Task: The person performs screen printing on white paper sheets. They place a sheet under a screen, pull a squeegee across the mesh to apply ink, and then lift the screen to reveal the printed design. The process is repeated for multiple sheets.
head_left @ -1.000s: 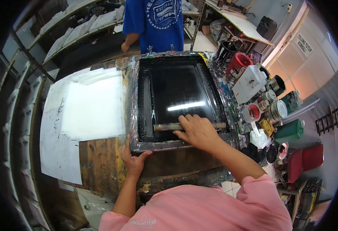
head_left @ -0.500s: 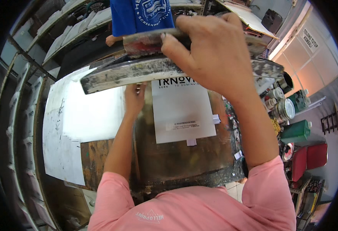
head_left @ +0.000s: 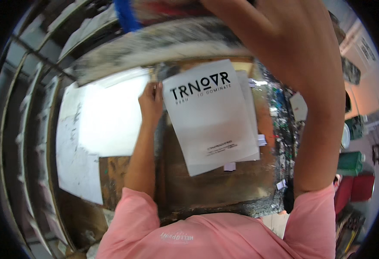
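Observation:
My left hand (head_left: 151, 98) pinches the upper left corner of a white printed sheet (head_left: 206, 118) with black lettering. The sheet lies tilted, and another pale sheet (head_left: 251, 121) shows under its right edge. Both are over a brown, stained board (head_left: 211, 194). At the top, the paint-smeared screen frame (head_left: 172, 45) is raised, blurred by motion. My right hand (head_left: 280, 21) is up there at the reddish-stained squeegee (head_left: 168, 7), gripping it as far as the view shows. Its fingertips are cut off by the upper edge.
A bright stack of white paper (head_left: 112, 116) lies on the left, over a larger marked sheet (head_left: 78, 168). Small paper tabs (head_left: 262, 140) sit on the board. Metal shelving (head_left: 25, 129) stands at far left. To the right are a green jerrycan (head_left: 350, 163) and a red chair (head_left: 362, 187).
The frame and my right hand have risen toward the top edge. My left hand has taken the printed sheet's corner, and the sheet has turned askew, showing another beneath.

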Motion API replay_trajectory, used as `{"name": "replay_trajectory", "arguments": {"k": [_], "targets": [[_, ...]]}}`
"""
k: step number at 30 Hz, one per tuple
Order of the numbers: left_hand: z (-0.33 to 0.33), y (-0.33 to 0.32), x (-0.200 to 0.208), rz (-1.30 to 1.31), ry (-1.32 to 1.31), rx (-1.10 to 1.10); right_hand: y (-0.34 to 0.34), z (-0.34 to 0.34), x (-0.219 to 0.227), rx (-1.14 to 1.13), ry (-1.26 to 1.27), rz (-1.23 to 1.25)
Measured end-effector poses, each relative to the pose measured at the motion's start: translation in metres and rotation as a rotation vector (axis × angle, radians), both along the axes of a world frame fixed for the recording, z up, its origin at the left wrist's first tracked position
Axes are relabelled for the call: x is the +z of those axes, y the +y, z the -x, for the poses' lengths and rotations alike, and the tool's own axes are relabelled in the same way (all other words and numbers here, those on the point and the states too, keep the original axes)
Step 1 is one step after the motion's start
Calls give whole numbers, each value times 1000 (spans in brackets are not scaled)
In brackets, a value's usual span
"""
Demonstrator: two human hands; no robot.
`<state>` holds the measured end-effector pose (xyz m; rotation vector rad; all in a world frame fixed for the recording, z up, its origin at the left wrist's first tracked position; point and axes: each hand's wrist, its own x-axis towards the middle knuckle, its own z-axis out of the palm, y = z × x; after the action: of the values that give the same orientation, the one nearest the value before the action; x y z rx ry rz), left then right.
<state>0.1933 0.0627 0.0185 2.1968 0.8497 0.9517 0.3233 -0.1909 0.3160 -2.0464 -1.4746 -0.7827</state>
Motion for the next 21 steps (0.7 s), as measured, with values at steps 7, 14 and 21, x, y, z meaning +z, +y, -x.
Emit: {"name": "replay_trajectory", "arguments": {"k": [7,14,21], "targets": [[213,28,-49,-13,-141,530,-21,25,-27,-65,-177,-5],[299,110,6,-204,-42,936,-22,26,-45,-9,-153,-131],[222,-31,-23,-596,782,-203,-28,37,-40,-100,-96,22]]}}
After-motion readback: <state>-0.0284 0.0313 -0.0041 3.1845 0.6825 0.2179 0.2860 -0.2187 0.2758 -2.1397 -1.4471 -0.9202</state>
